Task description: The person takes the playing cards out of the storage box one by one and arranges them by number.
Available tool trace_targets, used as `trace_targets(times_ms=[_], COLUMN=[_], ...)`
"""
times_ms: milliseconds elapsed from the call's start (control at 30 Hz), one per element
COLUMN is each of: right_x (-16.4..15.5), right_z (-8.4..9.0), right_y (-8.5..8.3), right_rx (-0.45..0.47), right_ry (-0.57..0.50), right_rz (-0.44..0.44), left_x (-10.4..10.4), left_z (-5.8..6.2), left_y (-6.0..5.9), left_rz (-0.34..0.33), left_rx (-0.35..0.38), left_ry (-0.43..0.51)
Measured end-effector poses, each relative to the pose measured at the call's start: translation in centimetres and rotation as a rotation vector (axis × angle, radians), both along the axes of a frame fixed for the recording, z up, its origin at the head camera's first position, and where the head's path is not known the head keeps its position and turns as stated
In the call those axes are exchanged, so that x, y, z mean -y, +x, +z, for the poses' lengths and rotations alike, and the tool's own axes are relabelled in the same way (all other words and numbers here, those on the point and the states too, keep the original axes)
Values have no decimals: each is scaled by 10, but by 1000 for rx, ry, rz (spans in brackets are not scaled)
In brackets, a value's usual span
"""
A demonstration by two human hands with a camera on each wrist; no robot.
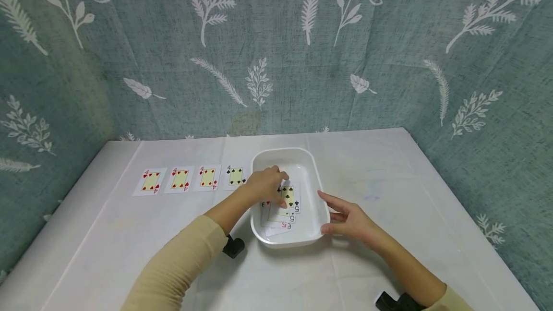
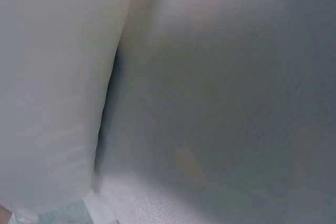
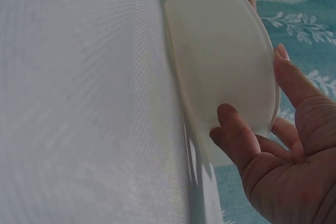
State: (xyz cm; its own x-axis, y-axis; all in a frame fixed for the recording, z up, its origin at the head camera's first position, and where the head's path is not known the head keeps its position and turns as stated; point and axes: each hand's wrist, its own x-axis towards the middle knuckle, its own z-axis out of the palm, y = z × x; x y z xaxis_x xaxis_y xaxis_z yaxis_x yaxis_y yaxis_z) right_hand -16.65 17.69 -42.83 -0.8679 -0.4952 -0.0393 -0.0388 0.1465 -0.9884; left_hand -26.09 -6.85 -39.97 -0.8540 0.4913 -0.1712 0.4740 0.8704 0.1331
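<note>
- Over the tray [image 1: 307, 157], the left hand [image 1: 267, 185] reaches in from the near-left, fingers curled down onto the top card [image 1: 288, 197], a five of clubs; it looks like a pinch, though the head view hides the fingertips.
- Under that card sits a loose pile of cards [image 1: 280, 220], fanned toward the tray's near-left corner, long edges running roughly along the tray's length.
- Right hand [image 1: 345, 217] waits at the tray's right wall, fingers straight and spread; the right wrist view shows the thumb [image 3: 239, 140] against the wall [image 3: 226, 72], steadying it, gripping nothing.
- Left hand is plainly the nearer one to the pile, right on top of it.
- Left of the tray, four fours [image 1: 194, 179] lie face up in a row on the counter [image 1: 389, 181], the black one just beside the tray's wall.
- Left wrist view is a white blur, no help.
- Behind the tray hangs a leaf-print cloth [image 1: 276, 47].
</note>
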Motion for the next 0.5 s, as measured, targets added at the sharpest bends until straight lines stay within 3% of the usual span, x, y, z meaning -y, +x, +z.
trace_targets(times_ms=[267,500], right_x=[0,0], right_z=[-1,-1], right_y=[0,0], right_rx=[-1,7], right_ry=[5,8], right_rz=[-1,-5], left_x=[2,4], left_z=[-5,-4], left_y=[-2,-2], left_rz=[-6,40], left_rx=[-29,33], left_ry=[52,185])
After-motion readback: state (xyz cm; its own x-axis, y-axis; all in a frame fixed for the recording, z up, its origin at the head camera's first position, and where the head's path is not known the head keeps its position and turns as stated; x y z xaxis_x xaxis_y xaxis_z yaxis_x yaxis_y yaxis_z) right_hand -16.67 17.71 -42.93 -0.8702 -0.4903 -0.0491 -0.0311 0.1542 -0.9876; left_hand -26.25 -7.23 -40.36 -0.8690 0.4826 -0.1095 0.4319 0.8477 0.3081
